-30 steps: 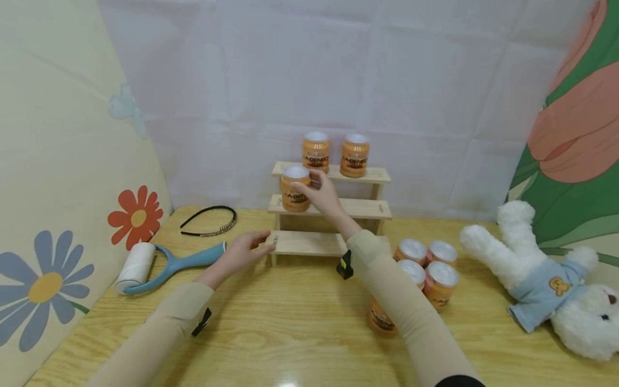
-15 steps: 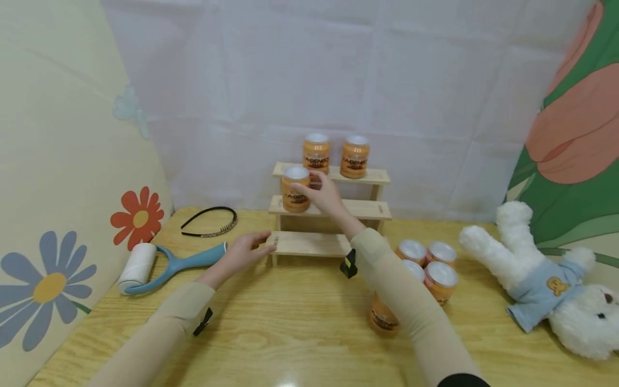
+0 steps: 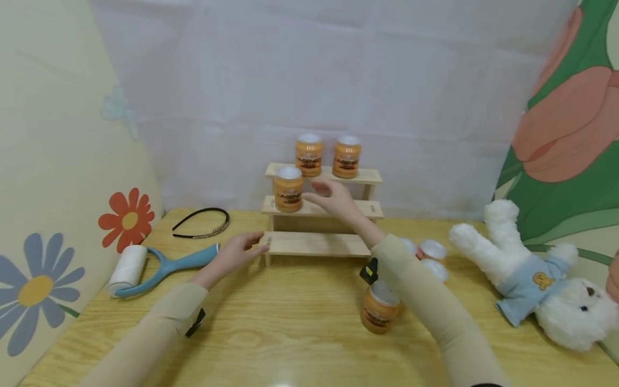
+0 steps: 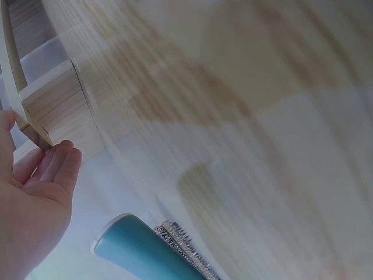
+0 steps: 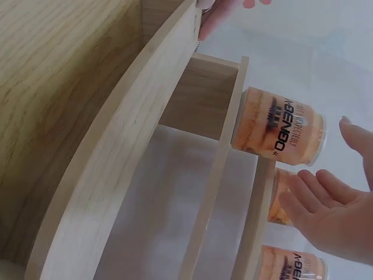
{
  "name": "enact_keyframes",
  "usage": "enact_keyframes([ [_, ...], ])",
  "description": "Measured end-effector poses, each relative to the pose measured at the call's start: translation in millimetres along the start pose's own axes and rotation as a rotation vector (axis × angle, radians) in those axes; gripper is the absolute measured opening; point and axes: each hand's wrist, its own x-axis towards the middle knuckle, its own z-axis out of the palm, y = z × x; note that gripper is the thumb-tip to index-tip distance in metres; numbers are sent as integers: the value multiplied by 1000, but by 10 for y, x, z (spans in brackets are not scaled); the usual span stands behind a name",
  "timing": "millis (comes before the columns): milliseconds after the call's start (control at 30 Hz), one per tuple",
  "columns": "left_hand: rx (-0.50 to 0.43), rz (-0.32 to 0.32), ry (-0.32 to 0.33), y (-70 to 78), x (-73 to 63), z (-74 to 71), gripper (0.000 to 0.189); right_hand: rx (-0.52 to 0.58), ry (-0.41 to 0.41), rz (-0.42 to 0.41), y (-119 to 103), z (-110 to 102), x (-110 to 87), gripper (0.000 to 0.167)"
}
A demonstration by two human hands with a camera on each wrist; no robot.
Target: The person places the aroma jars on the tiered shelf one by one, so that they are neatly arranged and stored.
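A short orange can with a silver top and a dark-lettered label (image 3: 288, 188) stands upright at the left end of the middle step of a small three-step pale wooden rack (image 3: 319, 244). The right hand (image 3: 336, 198) hovers just beside the can, fingers relaxed and spread, holding nothing and not touching it. The left hand (image 3: 237, 250) rests with straight fingers against the left end of the rack's lowest step. Two matching orange cans (image 3: 328, 156) stand side by side on the top step. More such cans (image 3: 379, 306) stand on the light wooden surface (image 3: 290, 333) near the right forearm, partly hidden by the sleeve.
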Motion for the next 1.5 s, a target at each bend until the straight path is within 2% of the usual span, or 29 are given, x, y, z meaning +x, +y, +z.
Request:
enact_keyframes([
  [200, -12, 0, 8, -24, 9, -21, 62, -11, -50, -9, 2, -120, -136, 59],
  [433, -11, 8, 9, -38, 18, -29, 62, -41, -67, -4, 28, -266, -306, 54],
  [767, 1, 18, 5, -58, -5, 3, 63, 16, -104, -14, 87, -535, -719, 47],
  [1033, 10, 15, 5, -53, 7, -15, 63, 54, -146, -3, 174, -708, -995, 51],
  [1200, 15, 10, 0, -55, 11, 4, 64, 6, -146, 38, 262, -777, -1181, 51],
  [1500, -3, 11, -6, -11, 20, -3, 63, -32, -153, 36, 453, -806, -1481, 46],
])
